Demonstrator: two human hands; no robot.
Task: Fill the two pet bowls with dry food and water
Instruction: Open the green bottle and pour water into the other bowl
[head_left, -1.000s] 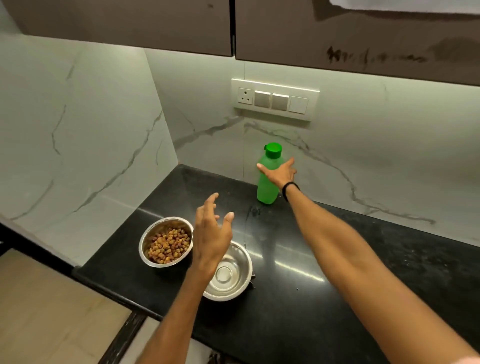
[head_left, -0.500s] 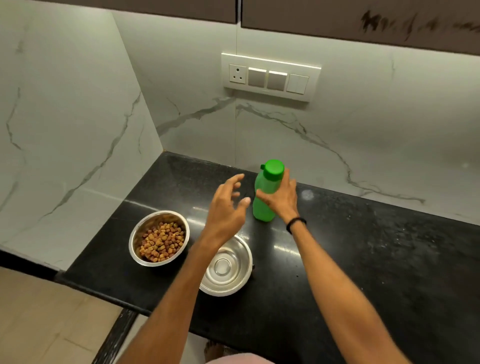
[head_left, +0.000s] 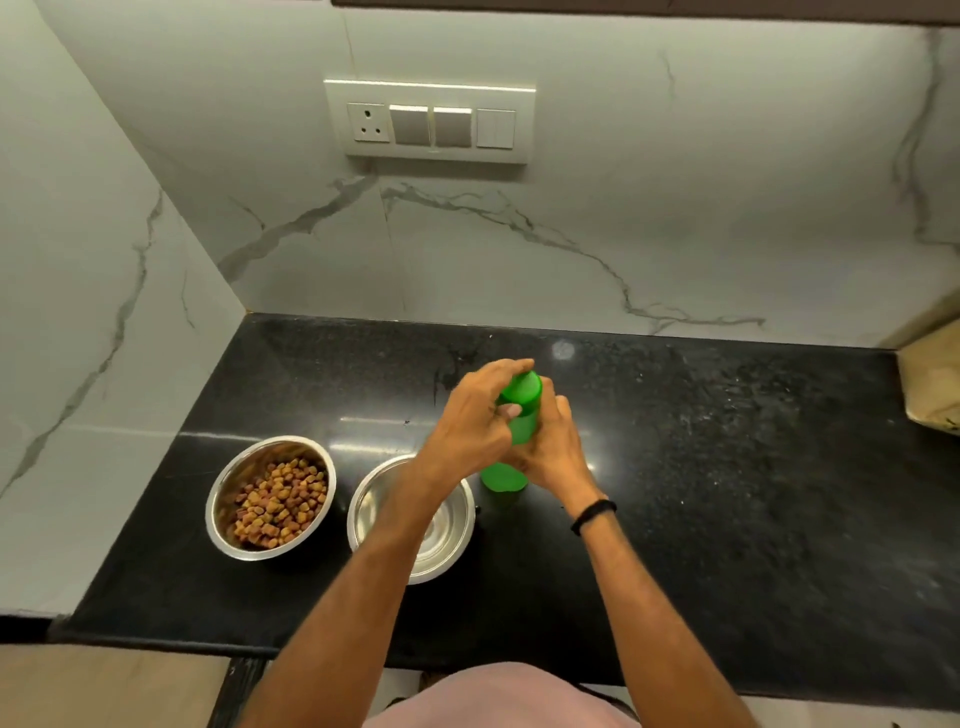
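Green plastic bottle (head_left: 511, 447) stands upright on the black desk (head_left: 727, 493), just right of the empty steel bowl (head_left: 447, 530). The right hand (head_left: 553, 452) has its grip wrapped round the bottle's body; the left hand (head_left: 475, 421) has its grip closed over the cap (head_left: 522, 387). Well left, a second steel bowl (head_left: 270, 496) holds brown kibble (head_left: 280, 501).

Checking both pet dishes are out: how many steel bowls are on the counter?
2: the bowl of dry food at left, the empty bowl beside it, partly under the left forearm.
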